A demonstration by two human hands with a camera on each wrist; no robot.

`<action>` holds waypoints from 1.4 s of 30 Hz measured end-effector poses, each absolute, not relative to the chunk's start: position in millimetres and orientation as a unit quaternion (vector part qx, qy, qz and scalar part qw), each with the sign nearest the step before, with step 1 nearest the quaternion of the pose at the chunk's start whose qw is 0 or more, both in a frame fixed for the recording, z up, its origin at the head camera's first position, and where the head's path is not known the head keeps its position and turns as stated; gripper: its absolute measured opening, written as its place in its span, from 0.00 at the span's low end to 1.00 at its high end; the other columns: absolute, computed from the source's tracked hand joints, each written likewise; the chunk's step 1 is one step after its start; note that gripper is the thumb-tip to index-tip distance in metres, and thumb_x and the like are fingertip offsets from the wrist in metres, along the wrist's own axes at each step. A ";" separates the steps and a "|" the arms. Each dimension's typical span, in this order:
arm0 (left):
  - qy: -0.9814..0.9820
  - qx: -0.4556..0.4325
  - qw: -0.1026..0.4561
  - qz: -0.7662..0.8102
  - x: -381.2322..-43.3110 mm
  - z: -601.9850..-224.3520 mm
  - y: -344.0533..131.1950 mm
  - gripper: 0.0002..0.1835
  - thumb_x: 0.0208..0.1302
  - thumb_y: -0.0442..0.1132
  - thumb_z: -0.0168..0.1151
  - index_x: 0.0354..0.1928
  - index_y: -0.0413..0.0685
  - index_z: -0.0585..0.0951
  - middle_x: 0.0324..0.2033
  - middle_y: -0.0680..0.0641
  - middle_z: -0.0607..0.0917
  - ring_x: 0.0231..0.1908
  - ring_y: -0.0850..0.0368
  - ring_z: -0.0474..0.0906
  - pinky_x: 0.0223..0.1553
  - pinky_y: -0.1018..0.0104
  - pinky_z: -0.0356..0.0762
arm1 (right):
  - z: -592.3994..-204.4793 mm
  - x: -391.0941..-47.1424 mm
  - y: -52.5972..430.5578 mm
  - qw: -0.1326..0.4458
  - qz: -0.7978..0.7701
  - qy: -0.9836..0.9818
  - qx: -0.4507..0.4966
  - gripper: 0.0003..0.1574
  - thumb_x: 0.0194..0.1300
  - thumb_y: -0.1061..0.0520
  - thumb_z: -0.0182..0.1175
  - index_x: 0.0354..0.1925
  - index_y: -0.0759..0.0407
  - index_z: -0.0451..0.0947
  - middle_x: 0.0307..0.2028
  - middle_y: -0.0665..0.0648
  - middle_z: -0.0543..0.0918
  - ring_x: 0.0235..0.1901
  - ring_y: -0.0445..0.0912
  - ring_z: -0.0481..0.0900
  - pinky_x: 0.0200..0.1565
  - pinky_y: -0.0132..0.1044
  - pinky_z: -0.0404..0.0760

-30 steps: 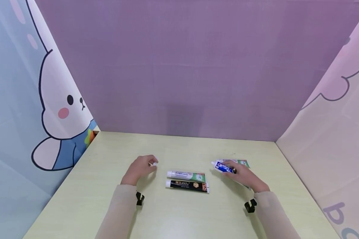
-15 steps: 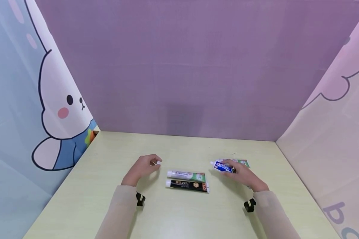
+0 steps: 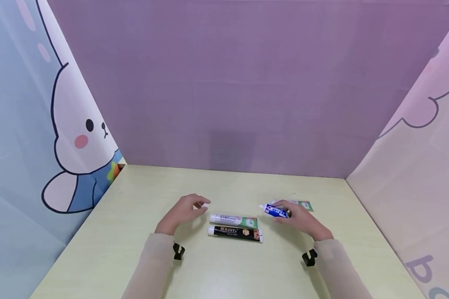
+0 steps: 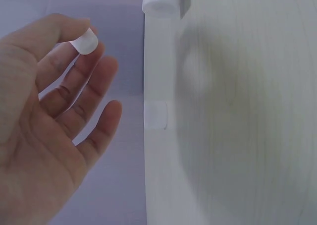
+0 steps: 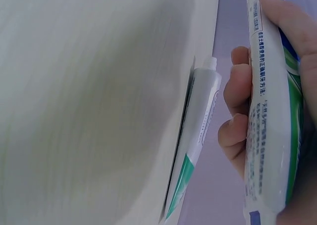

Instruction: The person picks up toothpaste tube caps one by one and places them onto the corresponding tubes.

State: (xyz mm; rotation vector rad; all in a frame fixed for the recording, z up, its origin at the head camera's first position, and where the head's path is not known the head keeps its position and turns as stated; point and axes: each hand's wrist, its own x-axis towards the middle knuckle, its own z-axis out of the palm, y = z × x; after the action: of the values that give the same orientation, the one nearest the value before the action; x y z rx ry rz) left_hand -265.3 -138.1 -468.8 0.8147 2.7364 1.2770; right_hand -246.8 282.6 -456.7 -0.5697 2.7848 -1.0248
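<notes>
My left hand point(image 3: 184, 210) pinches a small white cap point(image 4: 86, 42) between thumb and forefinger, above the table. The other fingers of that hand are spread and slightly bent. In my right hand point(image 3: 302, 219) is a blue and white toothpaste tube point(image 3: 276, 211), its narrow white nozzle pointing left toward the cap. Thumb and fingers wrap its sides; the right wrist view shows its white back with printed text point(image 5: 257, 111). Behind the right hand lies a white and green toothpaste tube point(image 5: 198, 116) with a thin bare nozzle, partly hidden in the head view.
Between the hands, a capped white and green toothpaste tube point(image 3: 233, 220) lies just behind a black toothpaste tube point(image 3: 235, 233), nearly parallel. The pale wooden table point(image 3: 217, 270) ends at a purple backdrop point(image 3: 224, 91), with printed cloth on both sides.
My left hand has moved right with the cap. My right hand has shifted slightly left with the blue tube, narrowing the gap between them. The tubes on the table stay put.
</notes>
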 end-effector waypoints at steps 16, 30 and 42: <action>0.871 0.287 -0.001 0.399 -263.7 -458.4 -127.7 0.19 0.70 0.34 0.63 0.62 0.41 0.80 0.45 0.43 0.82 0.44 0.53 0.80 0.47 0.55 0.79 | -454.1 -244.4 272.7 0.043 -0.320 0.924 -0.203 0.30 0.63 0.39 0.69 0.61 0.44 0.79 0.60 0.59 0.78 0.43 0.47 0.76 0.42 0.41 0.79; 0.856 0.279 0.008 0.435 -265.9 -455.7 -115.0 0.08 0.65 0.37 0.69 0.45 0.47 0.83 0.40 0.55 0.85 0.43 0.58 0.81 0.51 0.52 0.77 | -453.2 -236.8 261.9 0.050 -0.328 0.920 -0.209 0.26 0.63 0.41 0.69 0.58 0.43 0.79 0.52 0.52 0.81 0.40 0.45 0.77 0.40 0.38 0.80; 0.852 0.299 0.023 0.428 -264.4 -458.0 -105.9 0.10 0.70 0.39 0.64 0.50 0.47 0.83 0.40 0.57 0.85 0.44 0.59 0.80 0.50 0.55 0.77 | -451.6 -234.8 248.5 0.050 -0.323 0.917 -0.231 0.24 0.63 0.41 0.69 0.54 0.48 0.81 0.40 0.46 0.82 0.34 0.42 0.77 0.35 0.35 0.79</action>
State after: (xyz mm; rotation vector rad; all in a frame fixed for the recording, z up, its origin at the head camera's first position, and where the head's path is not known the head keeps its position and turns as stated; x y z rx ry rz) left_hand -264.4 -105.9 -458.0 0.9272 2.6389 1.3255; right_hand -234.8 248.5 -451.6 -0.7029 2.7916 -0.9833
